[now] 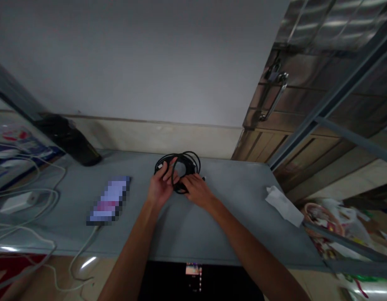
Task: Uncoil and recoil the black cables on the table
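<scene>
One bottle (75, 142) is at left by the wall (168, 67), then a phone (110, 200), then the left hand (161, 184), its fingers curled round strands at the near left of a coiled cable (190, 168). The cable (roundish, with no clear long axis) is on the table (240, 177), between and just beyond both hands, neither clearly nearer. The right hand (196, 188), knuckles up, grips its near right edge. Paper (285, 205) lies well apart at right.
</scene>
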Motion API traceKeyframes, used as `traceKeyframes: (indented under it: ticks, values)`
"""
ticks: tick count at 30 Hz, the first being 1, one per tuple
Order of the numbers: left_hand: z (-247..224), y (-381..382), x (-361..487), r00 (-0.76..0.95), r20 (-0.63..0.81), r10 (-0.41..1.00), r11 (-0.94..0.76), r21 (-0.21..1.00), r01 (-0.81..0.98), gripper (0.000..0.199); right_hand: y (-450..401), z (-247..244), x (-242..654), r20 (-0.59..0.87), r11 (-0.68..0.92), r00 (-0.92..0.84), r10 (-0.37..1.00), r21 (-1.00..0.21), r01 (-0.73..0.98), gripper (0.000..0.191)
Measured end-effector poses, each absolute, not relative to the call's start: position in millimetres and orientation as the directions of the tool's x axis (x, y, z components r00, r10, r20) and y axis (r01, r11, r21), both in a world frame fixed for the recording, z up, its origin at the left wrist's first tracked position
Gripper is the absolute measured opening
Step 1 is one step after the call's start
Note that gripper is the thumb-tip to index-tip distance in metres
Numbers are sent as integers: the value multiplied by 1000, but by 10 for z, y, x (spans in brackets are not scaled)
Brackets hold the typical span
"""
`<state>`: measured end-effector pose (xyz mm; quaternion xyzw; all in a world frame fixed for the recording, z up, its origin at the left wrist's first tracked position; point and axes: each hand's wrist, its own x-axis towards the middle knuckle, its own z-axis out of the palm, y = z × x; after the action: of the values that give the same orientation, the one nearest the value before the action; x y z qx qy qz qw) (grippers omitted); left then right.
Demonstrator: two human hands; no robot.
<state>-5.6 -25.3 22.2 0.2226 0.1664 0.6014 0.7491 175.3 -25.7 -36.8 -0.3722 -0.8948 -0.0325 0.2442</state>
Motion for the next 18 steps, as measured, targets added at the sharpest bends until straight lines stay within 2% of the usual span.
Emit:
traceKeyframes:
  ticks: [4,9,14,18]
  values:
    - [250,-287,-38,266,42,963,205,531,-822,35,-252,-442,1905,536,692,-511,671,-208,691,12]
    - [295,-312,-24,255,5,967,209,560,-802,37,-285,-435,1985,584,705,-486,650,-224,673,29]
    - [308,-288,-13,219,11,976,176,561,-809,35,-266,-360,2024,635,676,-403,659,-265,688,28]
    - [298,-259,-51,225,17,974,184,511,-840,39,-204,-287,2169,694,709,-379,612,-270,652,48]
